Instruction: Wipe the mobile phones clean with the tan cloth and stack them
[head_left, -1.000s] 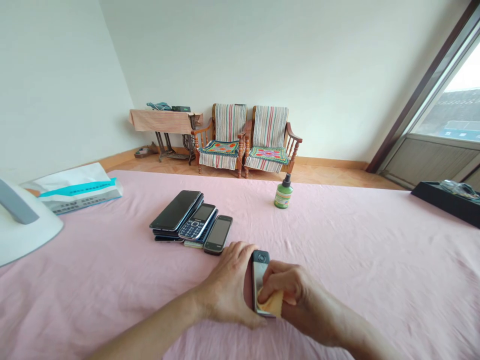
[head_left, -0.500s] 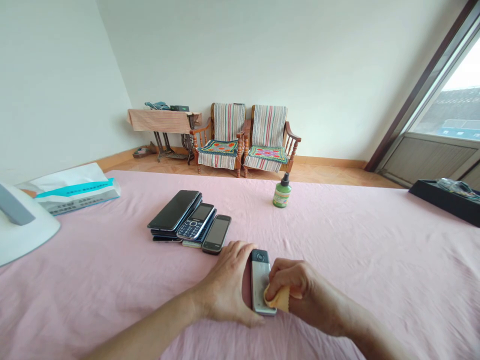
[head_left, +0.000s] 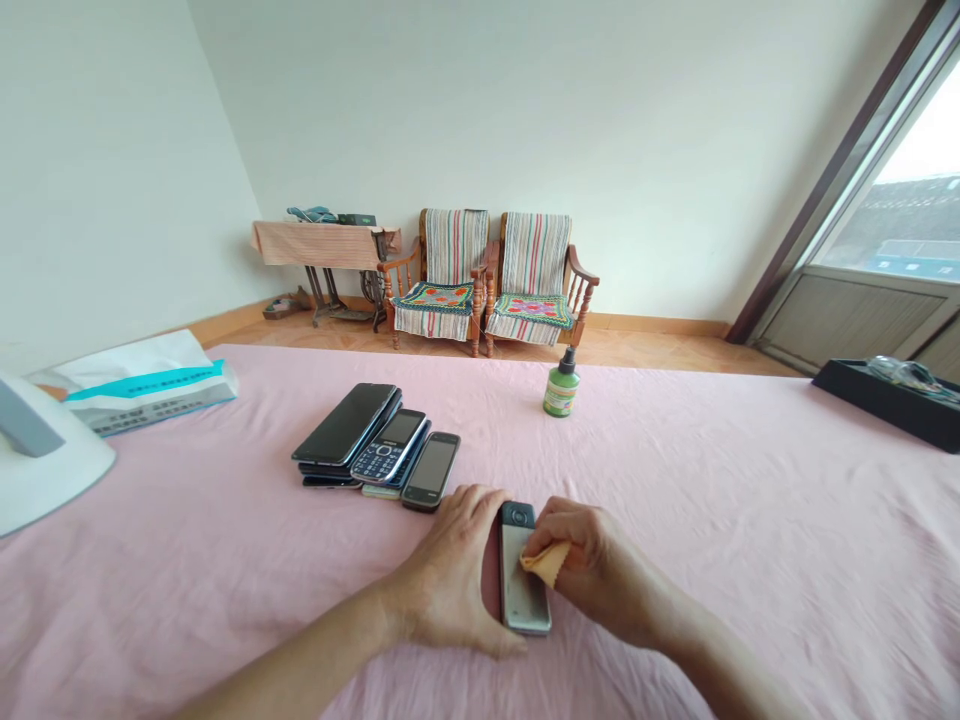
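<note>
A silver mobile phone (head_left: 516, 592) with a dark camera end lies back side up on the pink cloth. My left hand (head_left: 450, 575) braces it from the left, fingers at its top end and thumb at its bottom end. Pinched in my right hand (head_left: 581, 550) is a folded yellow cleaning cloth (head_left: 550, 564), pressed against the upper part of the phone's back. Just beyond my left hand lies a dark touchscreen phone (head_left: 432, 470). Beside it are a keypad phone (head_left: 390, 445) on top of others and a stack of smartphones (head_left: 346, 425).
A green spray bottle (head_left: 561, 388) stands near the far edge of the pink tablecloth (head_left: 675, 460). On the left are a tissue pack (head_left: 150, 385) and a white object (head_left: 52, 470). A black box (head_left: 885, 400) with cables sits at right. Two chairs (head_left: 529, 280) stand beyond.
My right hand has slid the yellow cloth up the phone's back, from near its bottom end toward the camera end. My left hand keeps its place on the phone.
</note>
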